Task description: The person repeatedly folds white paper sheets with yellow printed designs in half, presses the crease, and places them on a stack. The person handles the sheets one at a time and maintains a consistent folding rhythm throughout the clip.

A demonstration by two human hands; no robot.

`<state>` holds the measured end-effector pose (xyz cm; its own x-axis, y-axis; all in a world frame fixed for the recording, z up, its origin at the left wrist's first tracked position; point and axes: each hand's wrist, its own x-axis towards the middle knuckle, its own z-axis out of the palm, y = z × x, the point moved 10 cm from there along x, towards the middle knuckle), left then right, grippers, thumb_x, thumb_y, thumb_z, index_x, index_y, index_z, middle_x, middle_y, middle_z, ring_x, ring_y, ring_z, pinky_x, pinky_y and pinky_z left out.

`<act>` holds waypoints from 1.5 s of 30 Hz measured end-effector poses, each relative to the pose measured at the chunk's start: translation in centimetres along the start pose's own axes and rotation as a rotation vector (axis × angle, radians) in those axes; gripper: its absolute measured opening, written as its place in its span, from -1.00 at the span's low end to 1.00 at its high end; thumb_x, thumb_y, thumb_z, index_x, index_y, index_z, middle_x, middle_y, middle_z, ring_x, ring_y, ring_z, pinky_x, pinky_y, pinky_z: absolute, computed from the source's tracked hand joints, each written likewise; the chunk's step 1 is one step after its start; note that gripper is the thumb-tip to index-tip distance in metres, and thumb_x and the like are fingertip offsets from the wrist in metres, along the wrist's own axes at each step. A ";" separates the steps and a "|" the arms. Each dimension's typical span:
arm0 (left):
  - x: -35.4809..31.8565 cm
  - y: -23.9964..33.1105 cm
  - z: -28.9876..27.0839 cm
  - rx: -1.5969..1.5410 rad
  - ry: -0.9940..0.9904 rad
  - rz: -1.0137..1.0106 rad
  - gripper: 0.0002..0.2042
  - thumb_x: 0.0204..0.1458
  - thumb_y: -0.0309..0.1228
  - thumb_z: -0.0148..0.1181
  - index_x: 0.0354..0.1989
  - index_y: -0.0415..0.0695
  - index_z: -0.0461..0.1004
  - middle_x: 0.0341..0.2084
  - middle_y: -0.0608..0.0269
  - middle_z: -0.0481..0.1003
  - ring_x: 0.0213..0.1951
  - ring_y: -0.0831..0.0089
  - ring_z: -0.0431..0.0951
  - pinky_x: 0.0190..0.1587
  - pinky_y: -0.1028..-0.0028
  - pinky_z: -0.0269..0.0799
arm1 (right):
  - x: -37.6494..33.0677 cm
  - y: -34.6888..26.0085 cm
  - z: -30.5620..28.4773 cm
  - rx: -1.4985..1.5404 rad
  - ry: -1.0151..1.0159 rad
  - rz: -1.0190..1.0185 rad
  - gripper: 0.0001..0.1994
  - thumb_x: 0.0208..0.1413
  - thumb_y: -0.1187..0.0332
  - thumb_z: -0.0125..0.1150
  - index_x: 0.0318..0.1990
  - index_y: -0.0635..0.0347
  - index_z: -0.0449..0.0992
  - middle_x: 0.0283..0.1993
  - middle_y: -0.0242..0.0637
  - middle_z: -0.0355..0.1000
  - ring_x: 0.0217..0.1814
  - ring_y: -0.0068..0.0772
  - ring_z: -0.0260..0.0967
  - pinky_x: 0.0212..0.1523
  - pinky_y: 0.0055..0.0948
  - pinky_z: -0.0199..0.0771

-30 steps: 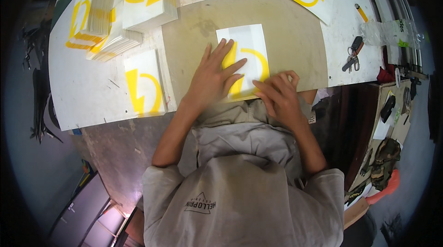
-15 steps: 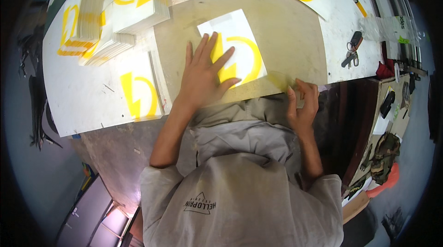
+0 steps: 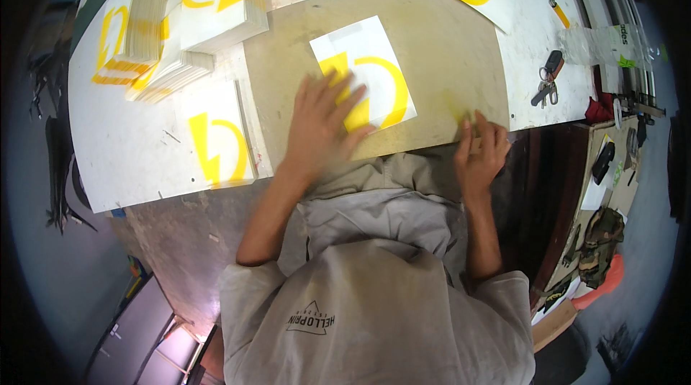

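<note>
Head view: left hand [image 3: 322, 126] flat, fingers spread on yellow-marked sheet [image 3: 367, 72]; right hand [image 3: 481, 151] curled at board edge [image 3: 432, 142].

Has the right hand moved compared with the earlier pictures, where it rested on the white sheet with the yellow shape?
Yes. The right hand slid off the white sheet with the yellow shape, rightward to the near edge of the brown board.
</note>
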<state>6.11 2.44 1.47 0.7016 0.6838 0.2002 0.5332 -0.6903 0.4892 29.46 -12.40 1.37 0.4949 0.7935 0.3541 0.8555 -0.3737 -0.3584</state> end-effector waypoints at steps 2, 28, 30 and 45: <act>-1.5 1.9 0.7 -0.054 -0.036 -0.025 -0.51 0.10 -0.25 0.43 0.22 -0.05 0.56 0.05 0.06 0.52 0.11 0.04 0.48 0.25 0.02 0.23 | 1.5 1.4 0.2 -0.075 -0.015 -0.030 -0.71 0.25 0.33 0.35 0.08 0.19 0.64 -0.03 -0.12 0.50 0.00 -0.08 0.43 0.07 -0.07 0.31; -16.1 -7.2 -13.9 0.337 0.082 -0.383 -0.67 -0.06 -0.66 0.25 -0.11 -0.09 0.65 -0.16 0.15 0.56 -0.07 0.08 0.53 0.05 0.15 0.39 | 21.8 3.5 8.7 -0.110 -0.205 -0.399 -0.76 0.36 0.32 0.18 0.05 0.12 0.68 0.18 -0.16 0.60 0.34 -0.12 0.47 0.50 0.26 0.01; -16.8 -7.7 -13.5 0.312 0.037 -0.412 -0.69 -0.03 -0.63 0.26 -0.07 -0.11 0.64 -0.16 0.13 0.56 -0.04 0.06 0.53 0.11 0.13 0.37 | 21.7 3.1 8.5 -0.107 -0.210 -0.346 -0.78 0.35 0.34 0.19 0.02 0.15 0.68 0.10 -0.17 0.64 0.27 -0.14 0.52 0.51 0.23 0.01; -6.9 -4.9 0.2 -1.595 0.441 -0.550 -0.38 0.33 -0.08 0.21 0.38 -0.31 0.33 0.11 0.08 0.55 0.04 0.33 0.59 0.06 0.32 0.53 | -1.4 -13.4 0.8 0.372 -0.190 -0.842 -0.73 0.18 0.31 0.39 0.00 0.16 0.64 0.17 -0.25 0.61 0.32 -0.14 0.51 0.49 0.29 -0.01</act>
<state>-1.23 1.08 -2.50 0.2987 0.9335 -0.1982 -0.4941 0.3289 0.8048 17.18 -8.08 5.05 -0.3258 0.8101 0.4874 0.8009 0.5104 -0.3130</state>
